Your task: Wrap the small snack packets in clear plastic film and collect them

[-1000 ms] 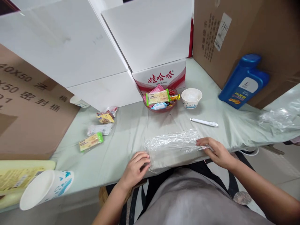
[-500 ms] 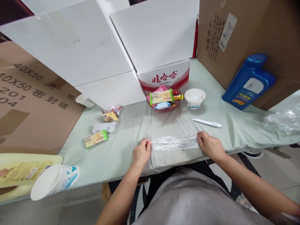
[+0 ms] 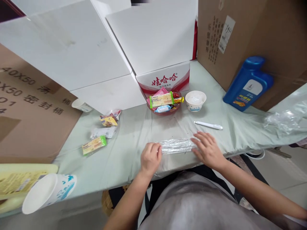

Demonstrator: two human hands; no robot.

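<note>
A folded strip of clear plastic film [image 3: 177, 146] lies flat near the table's front edge, crinkled and shiny. My left hand [image 3: 151, 158] pinches its left end between thumb and curled fingers. Over the right end rests my right hand [image 3: 209, 151], fingers spread and palm down, partly covering the film. Beyond the right hand lies a slim white pen-like tool [image 3: 208, 125]. Farther back stands a paper bowl [image 3: 195, 107] with something clear and plastic in it. Left of that, a reddish bowl [image 3: 171, 111] is heaped with wrapped snacks, a biscuit pack [image 3: 161, 100] on top.
To the left lie another biscuit pack [image 3: 94, 146] and several wrapped snacks. A paper cup [image 3: 61, 191] lies tipped beside a yellow bottle [image 3: 19, 182]. White boxes [image 3: 153, 38] line the back. A blue bottle [image 3: 248, 84] stands at right, before a brown carton [image 3: 251, 32].
My right hand has loosened its pinch and spread its fingers over the film, shifting left. My left hand has moved slightly right, still holding its end. The view has shifted a little.
</note>
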